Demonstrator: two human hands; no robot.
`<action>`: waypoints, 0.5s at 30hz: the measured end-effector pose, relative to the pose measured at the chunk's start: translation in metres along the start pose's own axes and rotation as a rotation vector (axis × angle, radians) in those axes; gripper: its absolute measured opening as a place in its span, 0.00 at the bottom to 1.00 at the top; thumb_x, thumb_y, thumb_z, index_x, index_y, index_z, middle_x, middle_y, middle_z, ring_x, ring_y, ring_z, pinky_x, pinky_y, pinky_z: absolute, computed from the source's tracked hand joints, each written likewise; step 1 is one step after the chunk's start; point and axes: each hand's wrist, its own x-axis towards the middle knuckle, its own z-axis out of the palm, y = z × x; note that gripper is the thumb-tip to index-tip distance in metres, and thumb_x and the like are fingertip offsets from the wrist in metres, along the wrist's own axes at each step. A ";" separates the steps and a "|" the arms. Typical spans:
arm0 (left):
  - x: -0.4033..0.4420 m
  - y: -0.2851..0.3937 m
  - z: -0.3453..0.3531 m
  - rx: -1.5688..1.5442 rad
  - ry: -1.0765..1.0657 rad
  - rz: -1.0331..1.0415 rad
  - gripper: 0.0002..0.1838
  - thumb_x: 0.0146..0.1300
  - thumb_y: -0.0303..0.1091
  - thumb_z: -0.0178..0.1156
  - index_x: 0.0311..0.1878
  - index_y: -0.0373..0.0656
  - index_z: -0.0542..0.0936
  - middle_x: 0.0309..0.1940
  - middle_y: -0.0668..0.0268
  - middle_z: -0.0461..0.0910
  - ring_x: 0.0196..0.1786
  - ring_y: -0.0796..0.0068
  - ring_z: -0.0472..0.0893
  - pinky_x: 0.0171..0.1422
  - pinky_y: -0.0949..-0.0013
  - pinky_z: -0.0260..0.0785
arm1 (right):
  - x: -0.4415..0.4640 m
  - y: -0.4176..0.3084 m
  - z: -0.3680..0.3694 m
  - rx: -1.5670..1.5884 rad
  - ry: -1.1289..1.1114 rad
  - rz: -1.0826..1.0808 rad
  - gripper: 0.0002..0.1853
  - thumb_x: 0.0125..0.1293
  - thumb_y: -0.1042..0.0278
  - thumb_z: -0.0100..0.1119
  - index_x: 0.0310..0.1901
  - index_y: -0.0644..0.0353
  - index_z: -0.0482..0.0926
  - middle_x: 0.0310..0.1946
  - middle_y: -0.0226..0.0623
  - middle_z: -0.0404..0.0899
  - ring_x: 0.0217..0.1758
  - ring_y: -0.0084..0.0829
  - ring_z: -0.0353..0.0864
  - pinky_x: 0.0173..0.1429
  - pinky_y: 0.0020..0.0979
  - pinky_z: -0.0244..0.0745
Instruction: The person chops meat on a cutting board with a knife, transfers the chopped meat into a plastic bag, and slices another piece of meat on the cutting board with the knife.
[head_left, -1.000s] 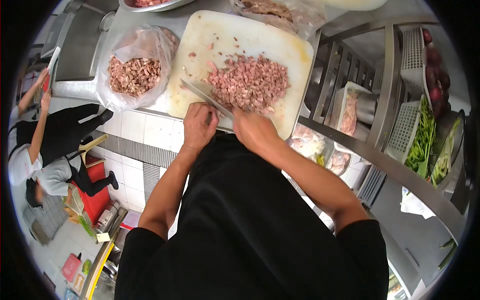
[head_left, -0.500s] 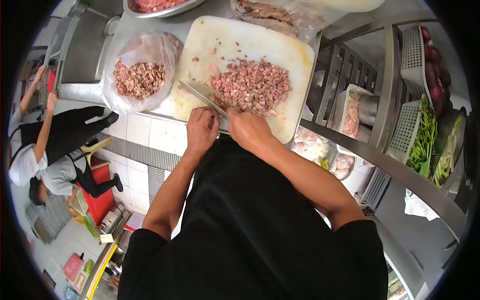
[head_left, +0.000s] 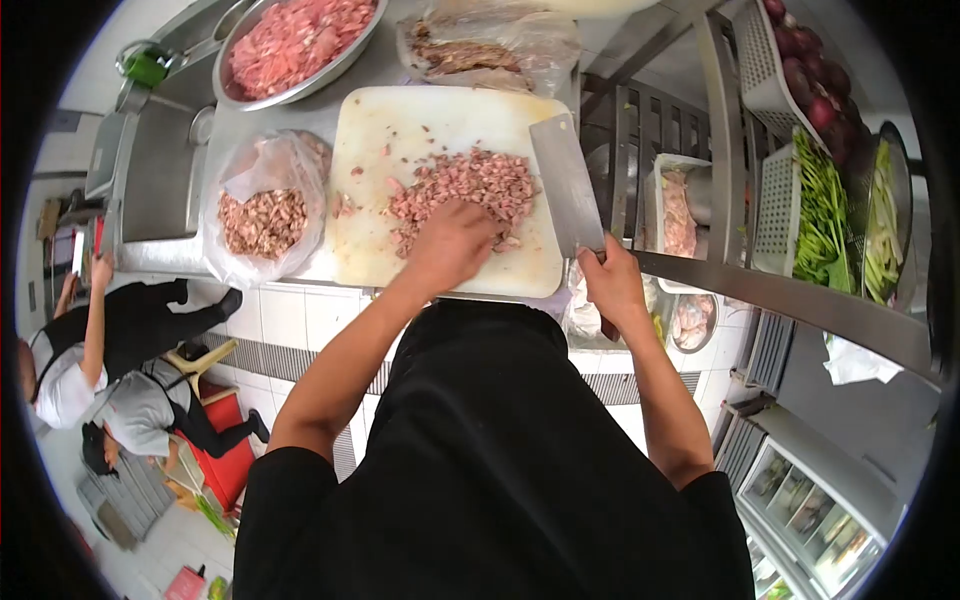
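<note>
My left hand (head_left: 455, 246) rests on the near part of a pile of chopped meat (head_left: 470, 185), its fingers curled down into the pieces and the fingertips partly hidden. The pile lies on a white cutting board (head_left: 375, 265). My right hand (head_left: 612, 280) is closed around the handle of a cleaver (head_left: 570, 180). The broad blade stands at the board's right edge, pointing away from me, apart from the meat. Left of the board sits a clear plastic bag (head_left: 235, 180) holding more chopped meat (head_left: 262, 222).
A metal bowl of pink meat (head_left: 300, 45) and a bag with dark meat (head_left: 480, 55) stand behind the board. On the right, a metal rack (head_left: 800, 315) holds baskets of green vegetables (head_left: 822, 215) and red onions (head_left: 815, 75). Two people (head_left: 60, 370) (head_left: 140, 425) are at the left.
My right hand has swung the cleaver from the board's near left to its right edge. My left hand has moved from beside the blade onto the chopped meat. The view has shifted.
</note>
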 end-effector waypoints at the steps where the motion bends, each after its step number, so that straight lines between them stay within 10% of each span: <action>1: 0.003 0.012 0.010 0.079 -0.103 0.020 0.12 0.57 0.26 0.65 0.46 0.46 0.87 0.47 0.62 0.83 0.53 0.57 0.80 0.59 0.55 0.73 | -0.001 0.011 -0.003 0.019 0.007 0.006 0.20 0.71 0.57 0.60 0.52 0.69 0.80 0.35 0.57 0.86 0.41 0.58 0.87 0.49 0.49 0.78; 2: 0.007 0.019 0.019 0.159 -0.205 0.039 0.13 0.57 0.27 0.65 0.47 0.47 0.88 0.50 0.63 0.82 0.57 0.57 0.78 0.62 0.54 0.71 | -0.003 0.022 -0.003 0.024 0.022 0.015 0.20 0.71 0.57 0.60 0.52 0.69 0.80 0.35 0.57 0.86 0.41 0.58 0.87 0.49 0.49 0.78; 4: 0.010 0.018 0.035 0.267 -0.220 0.098 0.14 0.56 0.28 0.65 0.47 0.47 0.87 0.52 0.64 0.80 0.59 0.58 0.76 0.64 0.54 0.68 | -0.011 0.035 -0.002 0.096 0.061 -0.030 0.13 0.75 0.64 0.60 0.48 0.68 0.78 0.19 0.33 0.76 0.16 0.23 0.73 0.23 0.31 0.70; 9: 0.006 0.013 0.038 0.325 -0.280 0.169 0.10 0.56 0.28 0.64 0.42 0.41 0.85 0.47 0.61 0.81 0.55 0.56 0.79 0.60 0.54 0.72 | -0.022 0.048 0.006 0.142 0.072 -0.029 0.13 0.75 0.64 0.59 0.49 0.68 0.78 0.19 0.33 0.75 0.16 0.22 0.73 0.23 0.31 0.70; 11: -0.004 0.010 0.038 0.245 -0.251 0.100 0.08 0.56 0.28 0.65 0.40 0.42 0.84 0.45 0.60 0.81 0.53 0.55 0.80 0.59 0.53 0.73 | -0.026 0.034 0.002 0.119 0.009 0.103 0.18 0.72 0.58 0.60 0.47 0.68 0.80 0.29 0.52 0.85 0.33 0.48 0.88 0.42 0.45 0.79; 15: -0.008 0.007 0.018 0.090 -0.134 -0.198 0.07 0.57 0.30 0.68 0.39 0.43 0.85 0.39 0.59 0.82 0.50 0.52 0.81 0.57 0.53 0.75 | -0.022 0.047 0.009 0.150 0.051 0.013 0.17 0.72 0.59 0.60 0.46 0.68 0.80 0.27 0.50 0.84 0.28 0.45 0.87 0.39 0.43 0.78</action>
